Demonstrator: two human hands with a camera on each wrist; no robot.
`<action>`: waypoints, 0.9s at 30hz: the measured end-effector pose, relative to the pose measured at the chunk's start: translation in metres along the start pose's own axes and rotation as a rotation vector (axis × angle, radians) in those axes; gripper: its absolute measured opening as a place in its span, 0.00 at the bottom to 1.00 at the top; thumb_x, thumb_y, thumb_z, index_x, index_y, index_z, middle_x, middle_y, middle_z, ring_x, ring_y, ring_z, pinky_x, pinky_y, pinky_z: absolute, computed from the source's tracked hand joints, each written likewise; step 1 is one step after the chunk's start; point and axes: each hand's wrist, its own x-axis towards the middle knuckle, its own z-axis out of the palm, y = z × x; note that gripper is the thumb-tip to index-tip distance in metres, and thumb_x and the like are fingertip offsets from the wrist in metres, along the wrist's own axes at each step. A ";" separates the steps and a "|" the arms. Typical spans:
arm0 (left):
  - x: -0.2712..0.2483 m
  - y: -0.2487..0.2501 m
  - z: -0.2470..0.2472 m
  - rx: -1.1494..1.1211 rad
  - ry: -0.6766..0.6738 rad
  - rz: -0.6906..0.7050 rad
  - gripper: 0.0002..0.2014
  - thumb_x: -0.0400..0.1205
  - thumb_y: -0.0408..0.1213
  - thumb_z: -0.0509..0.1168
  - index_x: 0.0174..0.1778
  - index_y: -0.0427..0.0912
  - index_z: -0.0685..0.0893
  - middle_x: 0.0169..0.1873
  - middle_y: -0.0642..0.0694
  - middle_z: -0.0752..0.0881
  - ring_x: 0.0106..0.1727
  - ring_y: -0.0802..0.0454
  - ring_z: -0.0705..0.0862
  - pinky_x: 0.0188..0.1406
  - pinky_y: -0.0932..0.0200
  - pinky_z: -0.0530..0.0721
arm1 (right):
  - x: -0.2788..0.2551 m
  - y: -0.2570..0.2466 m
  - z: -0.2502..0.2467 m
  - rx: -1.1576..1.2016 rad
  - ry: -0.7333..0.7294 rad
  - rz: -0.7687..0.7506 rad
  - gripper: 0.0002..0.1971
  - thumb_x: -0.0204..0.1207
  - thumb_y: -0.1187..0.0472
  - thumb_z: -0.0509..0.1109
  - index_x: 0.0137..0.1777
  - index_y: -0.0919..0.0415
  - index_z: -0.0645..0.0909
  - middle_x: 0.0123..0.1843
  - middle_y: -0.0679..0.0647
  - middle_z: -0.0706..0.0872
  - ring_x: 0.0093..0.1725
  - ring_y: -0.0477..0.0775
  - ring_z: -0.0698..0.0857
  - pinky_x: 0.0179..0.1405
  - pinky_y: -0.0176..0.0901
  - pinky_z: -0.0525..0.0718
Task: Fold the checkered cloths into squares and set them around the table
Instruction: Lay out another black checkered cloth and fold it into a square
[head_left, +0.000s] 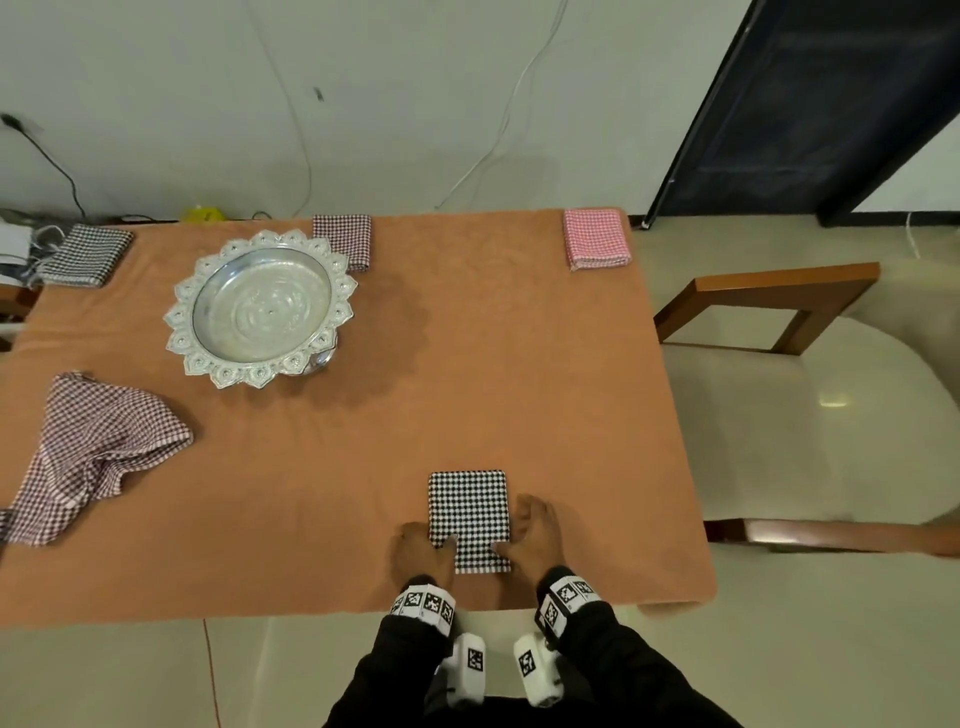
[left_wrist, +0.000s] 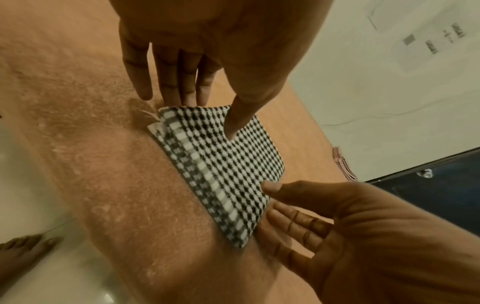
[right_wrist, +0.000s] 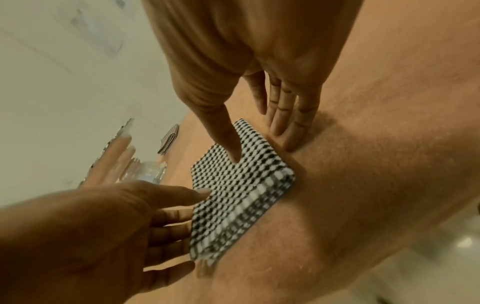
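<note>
both hands are down on the black-and-white cloth (head_left: 467, 512) at about 6 o'clock on the table (head_left: 519, 389), near the front edge. the left hand (head_left: 418, 553) sits on its left side and the right hand (head_left: 537, 535) on its right. the fingers are straight and together, running flat along the cloth's side edges, while each thumb presses on top of the fold near its front corners. nothing is pinched or curled round. the left wrist view shows the layered edge of the stack, neat but slightly stepped.

this looks like the squaring-up and placing step: the cloth is already folded, a touch longer than wide, and is being nudged into its spot. the next move probably calls for a light release without dragging the layers, then a reach to 9 o'clock for the crumpled cloth (head_left: 88, 457), which still needs spreading and folding.

the count: five checkered cloths in all. four are folded:
- this one at 6 o'clock
- a dark checked cloth (head_left: 85, 254) at the far left corner, around 10 o'clock
- a maroon cloth (head_left: 344, 241) at the far edge, about 12 o'clock
- a pink cloth (head_left: 595, 239) at the far right corner, about 1 o'clock

one is unfolded, maroon-and-white. there is also one silver pedestal tray (head_left: 262, 309) at about 11 o'clock and one chair (head_left: 779, 410) at 3 o'clock beside the table.
</note>
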 end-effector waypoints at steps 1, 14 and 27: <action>0.004 0.002 0.002 -0.037 0.001 -0.037 0.21 0.77 0.44 0.76 0.59 0.37 0.79 0.55 0.38 0.88 0.57 0.36 0.87 0.55 0.49 0.85 | 0.000 0.001 0.003 0.068 -0.011 0.042 0.40 0.62 0.67 0.87 0.74 0.61 0.73 0.66 0.55 0.78 0.61 0.53 0.83 0.48 0.27 0.82; -0.001 0.001 -0.015 -0.516 -0.171 -0.197 0.09 0.73 0.32 0.79 0.44 0.34 0.88 0.40 0.40 0.92 0.39 0.44 0.90 0.33 0.59 0.85 | 0.006 -0.004 0.002 0.423 -0.272 0.169 0.22 0.75 0.73 0.76 0.67 0.65 0.78 0.55 0.62 0.92 0.36 0.52 0.91 0.20 0.39 0.79; -0.012 -0.132 -0.130 -0.857 -0.005 0.109 0.20 0.74 0.45 0.77 0.60 0.43 0.89 0.53 0.46 0.93 0.57 0.45 0.91 0.53 0.41 0.91 | -0.032 -0.081 0.117 0.656 -0.435 0.122 0.19 0.77 0.72 0.75 0.67 0.58 0.83 0.60 0.59 0.92 0.54 0.65 0.91 0.38 0.53 0.91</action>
